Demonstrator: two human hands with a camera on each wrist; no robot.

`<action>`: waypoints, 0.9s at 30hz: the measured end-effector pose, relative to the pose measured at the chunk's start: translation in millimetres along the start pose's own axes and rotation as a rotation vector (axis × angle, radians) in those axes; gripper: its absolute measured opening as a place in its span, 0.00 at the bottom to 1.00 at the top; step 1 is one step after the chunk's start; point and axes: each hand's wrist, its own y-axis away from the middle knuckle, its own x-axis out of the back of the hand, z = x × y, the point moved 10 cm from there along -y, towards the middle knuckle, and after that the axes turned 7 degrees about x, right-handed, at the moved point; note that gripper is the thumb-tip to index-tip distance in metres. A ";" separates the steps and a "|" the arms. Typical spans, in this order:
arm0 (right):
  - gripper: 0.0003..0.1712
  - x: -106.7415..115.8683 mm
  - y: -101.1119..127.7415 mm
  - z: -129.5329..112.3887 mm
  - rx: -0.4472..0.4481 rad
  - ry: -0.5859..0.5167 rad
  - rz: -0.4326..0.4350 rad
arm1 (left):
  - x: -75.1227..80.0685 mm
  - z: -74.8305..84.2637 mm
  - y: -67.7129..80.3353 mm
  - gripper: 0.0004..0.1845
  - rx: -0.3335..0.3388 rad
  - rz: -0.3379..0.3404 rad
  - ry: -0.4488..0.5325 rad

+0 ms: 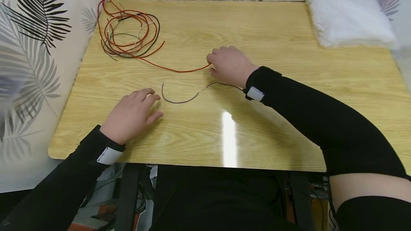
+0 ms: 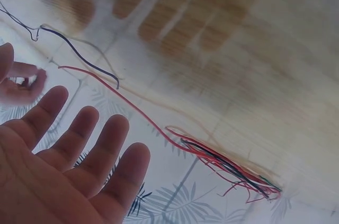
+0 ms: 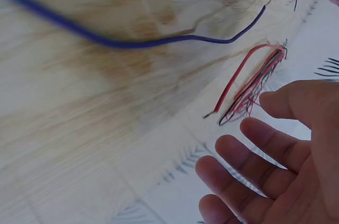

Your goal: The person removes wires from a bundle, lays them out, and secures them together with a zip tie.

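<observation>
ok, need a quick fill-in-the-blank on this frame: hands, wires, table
1. The right hand lies at the loose end of the ____ wire.
2. The short dark wire lies ____ the two hands.
3. The left hand rests on the table with fingers ____.
4. The white cloth lies at the table's far ____ corner.

Missing: red; between; open; right

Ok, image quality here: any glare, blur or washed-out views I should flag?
Head view: sharp, with one bright glare streak on the table near its front edge. Left wrist view: overexposed and soft, the left hand close and large. Right wrist view: the dark wire smeared out of focus, the tabletop bleached pale.
</observation>
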 end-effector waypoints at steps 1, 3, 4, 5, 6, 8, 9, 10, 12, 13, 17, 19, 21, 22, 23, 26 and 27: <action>0.14 -1.0 -5.2 -2.5 0.007 0.013 0.002 | 0.5 0.3 0.9 0.25 0.001 0.002 -0.003; 0.12 -4.4 -14.5 -6.2 0.022 0.043 0.000 | 1.4 0.6 2.1 0.25 0.004 0.007 -0.007; 0.12 -6.6 -18.4 -7.8 0.028 0.055 -0.005 | 1.8 0.7 2.6 0.25 0.004 0.008 -0.009; 0.11 -9.2 -21.9 -8.7 0.032 0.063 -0.011 | 2.3 1.1 3.0 0.25 0.003 0.010 -0.011; 0.11 -11.6 -25.0 -9.5 0.034 0.070 -0.019 | 2.8 1.4 3.4 0.25 0.004 0.011 -0.012; 0.11 -16.5 -29.5 -9.9 0.034 0.066 -0.040 | 3.6 1.8 4.3 0.25 0.005 0.012 -0.011; 0.11 -18.6 -31.2 -9.7 0.032 0.061 -0.049 | 4.0 1.9 4.8 0.25 0.006 0.012 -0.011; 0.11 -20.1 -32.5 -9.6 0.029 0.051 -0.057 | 4.3 1.9 5.2 0.25 0.008 0.010 -0.010; 0.10 -22.2 -34.8 -8.5 0.023 0.035 -0.062 | 4.9 1.6 5.7 0.25 0.013 0.008 -0.008; 0.09 -22.8 -35.7 -8.1 0.021 0.028 -0.062 | 5.0 1.0 6.0 0.25 0.017 0.007 -0.008; 0.07 -24.4 -39.5 -8.5 0.023 0.026 -0.056 | 5.4 -0.6 6.8 0.25 0.027 0.001 -0.012; 0.07 -25.2 -40.4 -10.5 0.029 0.038 -0.061 | 5.3 -1.5 7.2 0.25 0.031 -0.001 -0.015; 0.07 -26.2 -40.5 -12.7 0.034 0.049 -0.065 | 5.5 -2.0 7.8 0.25 0.032 -0.003 -0.015; 0.08 -26.2 -39.9 -13.8 0.035 0.049 -0.067 | 5.4 -2.5 8.0 0.25 0.034 -0.003 -0.014; 0.08 -26.1 -38.9 -14.9 0.037 0.048 -0.067 | 5.3 -3.0 8.3 0.25 0.035 -0.004 -0.013; 0.07 -21.8 -33.9 -17.4 0.042 0.033 -0.044 | 5.0 -4.8 9.2 0.25 0.039 -0.007 -0.012; 0.07 -18.5 -31.5 -18.8 0.047 0.022 -0.028 | 5.1 -5.6 9.5 0.25 0.041 -0.007 -0.012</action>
